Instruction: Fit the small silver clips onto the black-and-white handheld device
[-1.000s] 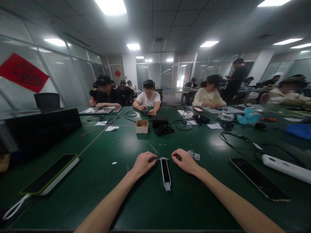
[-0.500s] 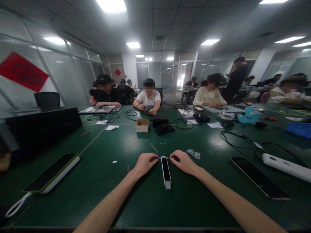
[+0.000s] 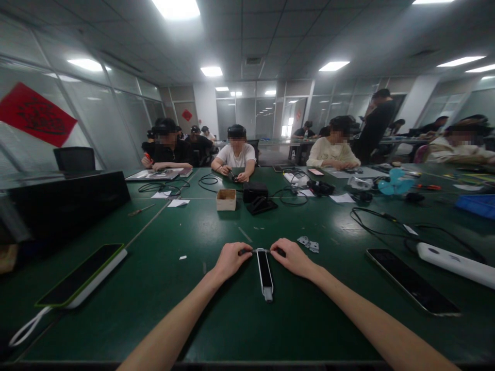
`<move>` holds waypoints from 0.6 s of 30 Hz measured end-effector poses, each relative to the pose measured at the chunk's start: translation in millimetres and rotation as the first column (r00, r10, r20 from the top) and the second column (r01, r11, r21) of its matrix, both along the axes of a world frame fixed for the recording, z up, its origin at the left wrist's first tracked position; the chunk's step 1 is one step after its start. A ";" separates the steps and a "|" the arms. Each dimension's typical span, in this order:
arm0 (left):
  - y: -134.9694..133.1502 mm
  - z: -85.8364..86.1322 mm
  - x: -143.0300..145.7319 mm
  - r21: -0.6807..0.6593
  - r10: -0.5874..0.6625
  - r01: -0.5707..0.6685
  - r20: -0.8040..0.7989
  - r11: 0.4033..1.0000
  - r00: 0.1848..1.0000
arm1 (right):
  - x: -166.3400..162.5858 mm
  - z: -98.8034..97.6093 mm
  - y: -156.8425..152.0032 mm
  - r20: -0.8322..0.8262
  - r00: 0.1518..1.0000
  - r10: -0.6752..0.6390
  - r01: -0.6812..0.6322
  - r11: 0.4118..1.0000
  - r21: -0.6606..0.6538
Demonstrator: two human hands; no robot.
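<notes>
In front of me a slim, long device [image 3: 265, 270] lies on the green table, with a black face, a pale rim and a grey end piece nearest me. I cannot make out its kind. My left hand [image 3: 234, 258] is closed in a pinch at the left of its far end, and my right hand [image 3: 291, 257] pinches at the right. Thin metal-looking bits run sideways from the far end to my fingertips; the fingers partly hide them. Small grey pieces [image 3: 308, 244] lie just beyond my right hand.
A green-rimmed phone [image 3: 81, 275] rests on a white block at left. At right are a black phone [image 3: 412, 281], a white bar-shaped device [image 3: 456, 264] and cables. Farther off stand a small open box [image 3: 226, 201] and black gear [image 3: 256, 193]. Several people sit across the table.
</notes>
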State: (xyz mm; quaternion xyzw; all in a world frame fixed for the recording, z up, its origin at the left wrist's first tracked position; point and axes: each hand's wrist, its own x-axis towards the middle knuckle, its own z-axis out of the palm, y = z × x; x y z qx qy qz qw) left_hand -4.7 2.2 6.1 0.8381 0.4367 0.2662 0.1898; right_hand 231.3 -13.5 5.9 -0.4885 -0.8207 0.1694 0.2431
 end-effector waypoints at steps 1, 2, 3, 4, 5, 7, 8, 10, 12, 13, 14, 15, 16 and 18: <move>0.4 -0.7 -0.2 -0.005 -0.002 0.002 0.013 1.000 1.000 | 0.1 -0.5 0.3 -0.001 1.000 -0.001 0.001 1.000 -0.001; 0.7 -1.2 -0.4 -0.012 -0.004 0.005 0.024 1.000 1.000 | 0.2 -0.9 0.6 -0.002 1.000 -0.003 0.003 1.000 -0.002; 0.9 -1.6 -0.6 -0.017 -0.006 0.006 0.033 1.000 0.999 | 0.2 -1.4 1.0 -0.003 1.000 -0.007 0.007 1.000 -0.004; 1.1 -1.9 -0.6 -0.022 -0.007 0.008 0.040 1.000 0.999 | 0.3 -1.9 1.3 -0.004 1.000 -0.010 0.010 1.000 -0.006; 1.2 -2.0 -0.6 -0.026 -0.006 0.007 0.043 1.000 0.999 | 0.3 -2.3 1.6 -0.006 1.000 -0.010 0.010 1.000 -0.008; 1.4 -2.2 0.0 -0.032 -0.003 0.004 0.040 0.999 0.999 | 0.3 -2.9 2.1 -0.011 1.000 -0.005 0.005 1.000 -0.008; 1.5 -2.3 0.6 -0.033 -0.002 0.003 0.035 0.999 0.999 | 0.3 -3.2 2.3 -0.012 1.000 -0.001 0.001 1.000 -0.003; 1.9 -3.0 2.0 -0.028 -0.001 0.001 0.026 1.000 1.000 | 0.1 -3.7 2.7 -0.009 1.000 0.004 -0.003 1.000 0.018; 2.2 -4.0 3.4 -0.020 -0.003 0.004 0.022 1.000 1.000 | 0.0 -3.9 2.9 -0.003 1.000 0.000 0.000 0.999 0.038; 2.3 -4.4 3.9 -0.018 -0.002 0.002 0.020 1.000 1.000 | 0.0 -3.9 2.9 -0.003 1.000 0.000 0.000 0.999 0.039; 2.4 -4.7 4.4 -0.019 0.000 0.000 0.018 1.000 1.000 | 0.0 -3.8 2.8 -0.005 1.000 0.000 0.000 0.999 0.035; 2.3 -4.7 4.8 -0.021 0.004 -0.004 0.016 1.000 1.000 | 0.0 -3.5 2.6 -0.007 1.000 0.001 -0.001 1.000 0.028; 2.1 -4.5 5.0 -0.024 0.007 -0.007 0.012 1.000 1.000 | 0.0 -3.0 2.4 -0.009 1.000 0.001 -0.001 1.000 0.022; 1.6 -3.5 5.4 -0.028 0.011 -0.011 0.005 1.000 1.000 | 0.0 -1.9 1.8 -0.009 1.000 0.000 0.000 1.000 0.017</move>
